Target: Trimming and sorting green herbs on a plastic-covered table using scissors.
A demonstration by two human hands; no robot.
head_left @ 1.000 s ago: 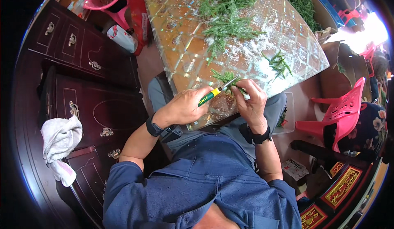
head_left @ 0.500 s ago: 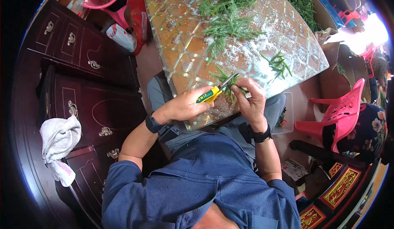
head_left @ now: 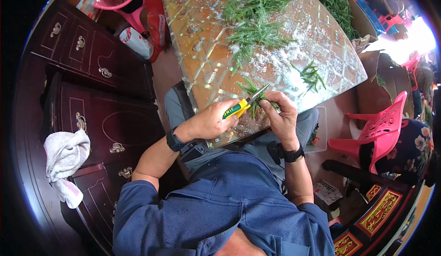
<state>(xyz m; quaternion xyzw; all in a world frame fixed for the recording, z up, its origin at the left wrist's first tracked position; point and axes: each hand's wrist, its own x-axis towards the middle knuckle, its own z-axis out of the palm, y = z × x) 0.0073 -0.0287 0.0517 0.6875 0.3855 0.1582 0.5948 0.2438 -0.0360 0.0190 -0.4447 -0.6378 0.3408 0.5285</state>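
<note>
My left hand (head_left: 210,122) is closed round the handles of yellow-and-green snips (head_left: 235,108) with narrow, pointed metal blades. The blades lie across a small green artificial-looking sprig (head_left: 249,89) near the table's front edge. At the sprig's right side, my right hand (head_left: 285,116) pinches it between thumb and fingers. Its lower stems are partly hidden by the fingers and the tool. Beyond my hands, a heap of green sprigs (head_left: 259,33) dusted with white flakes covers part of the glass-topped table (head_left: 206,74). A separate sprig (head_left: 310,75) rests to the right.
White flakes (head_left: 294,56) are scattered over the tabletop. Dark wooden drawers (head_left: 121,118) stand left, with a towel (head_left: 68,152) hanging there. Pink chairs (head_left: 379,127) are at right and far left. A cardboard box of greenery (head_left: 340,12) stands beyond the table's right side.
The snips have turned slightly in my left hand, and their metal blades show more brightly over the sprig. My right hand keeps nearly the same place and pinch.
</note>
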